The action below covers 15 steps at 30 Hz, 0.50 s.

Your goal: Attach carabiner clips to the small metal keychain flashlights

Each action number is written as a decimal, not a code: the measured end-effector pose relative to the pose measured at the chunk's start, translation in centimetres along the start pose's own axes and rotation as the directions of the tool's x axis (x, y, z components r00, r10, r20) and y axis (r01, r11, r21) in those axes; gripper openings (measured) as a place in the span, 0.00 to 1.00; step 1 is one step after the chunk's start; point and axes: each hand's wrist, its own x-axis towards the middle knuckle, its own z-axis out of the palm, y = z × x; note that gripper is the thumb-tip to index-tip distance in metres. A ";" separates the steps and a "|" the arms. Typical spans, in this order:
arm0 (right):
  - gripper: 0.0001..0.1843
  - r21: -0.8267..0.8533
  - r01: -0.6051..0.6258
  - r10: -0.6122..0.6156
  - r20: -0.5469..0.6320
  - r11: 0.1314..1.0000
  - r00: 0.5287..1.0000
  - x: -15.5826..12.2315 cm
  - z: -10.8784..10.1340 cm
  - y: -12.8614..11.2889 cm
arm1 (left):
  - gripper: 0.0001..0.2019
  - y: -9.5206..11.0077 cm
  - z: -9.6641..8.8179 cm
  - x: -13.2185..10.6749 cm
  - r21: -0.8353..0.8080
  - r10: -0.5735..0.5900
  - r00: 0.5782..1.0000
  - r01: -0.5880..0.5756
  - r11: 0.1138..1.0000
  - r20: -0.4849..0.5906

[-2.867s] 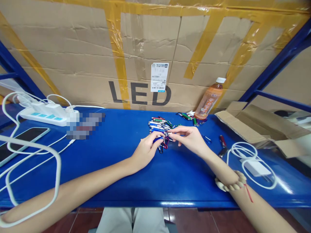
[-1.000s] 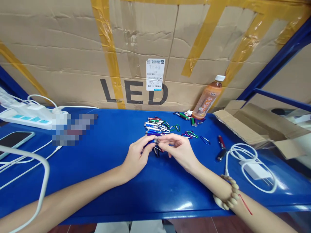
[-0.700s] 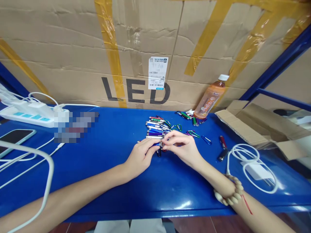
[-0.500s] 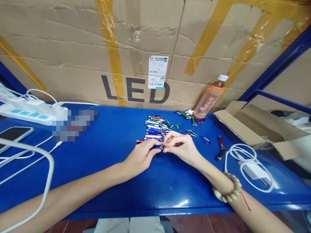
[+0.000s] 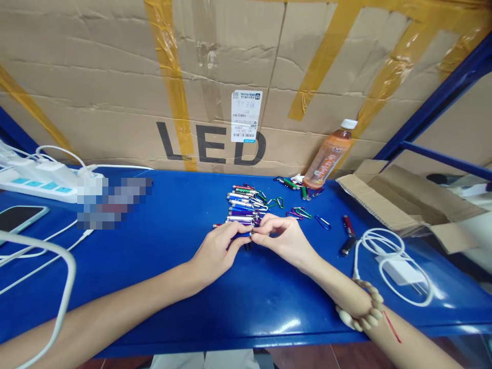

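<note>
My left hand [image 5: 215, 251] pinches a small blue keychain flashlight [image 5: 241, 235] low over the blue table [image 5: 172, 287]. My right hand [image 5: 284, 238] meets it from the right, its fingertips closed on the flashlight's end, where a small clip may sit but is too small to make out. Just behind my hands lies a row of several more small flashlights [image 5: 243, 202] in red, green, blue and purple. Loose coloured carabiner clips [image 5: 303, 211] lie to the right of that row. A bead bracelet [image 5: 361, 315] is on my right wrist.
An orange drink bottle [image 5: 326, 156] leans against the big cardboard box marked LED [image 5: 211, 92]. An open carton [image 5: 407, 197], a white charger with coiled cable [image 5: 400, 266] and two dark flashlights [image 5: 348, 233] are on the right. A power strip [image 5: 42, 182] and phone [image 5: 17, 218] are on the left.
My hands have stayed joined on the blue flashlight, with small finger shifts at its end. The view has drifted slightly; the row of flashlights and the clips have not moved.
</note>
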 end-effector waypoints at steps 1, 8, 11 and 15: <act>0.16 0.022 -0.042 0.042 0.001 0.999 0.999 0.0 0.0 0.0 | 0.05 0.0 0.0 0.0 0.006 -0.004 1.000 0.004 1.000 -0.014; 0.16 0.140 -0.285 0.278 0.067 0.948 0.958 0.1 -0.3 -0.9 | 0.06 0.6 0.0 0.3 -0.073 -0.043 0.999 0.043 0.996 -0.005; 0.16 0.114 -0.304 0.295 0.088 0.946 0.951 0.2 -0.7 -1.1 | 0.09 0.7 0.0 0.4 -0.104 -0.069 0.998 0.070 0.992 0.013; 0.18 0.081 -0.288 0.278 0.113 0.954 0.954 0.4 -1.1 -0.7 | 0.11 0.7 0.0 0.5 -0.108 -0.161 0.986 0.164 0.981 0.039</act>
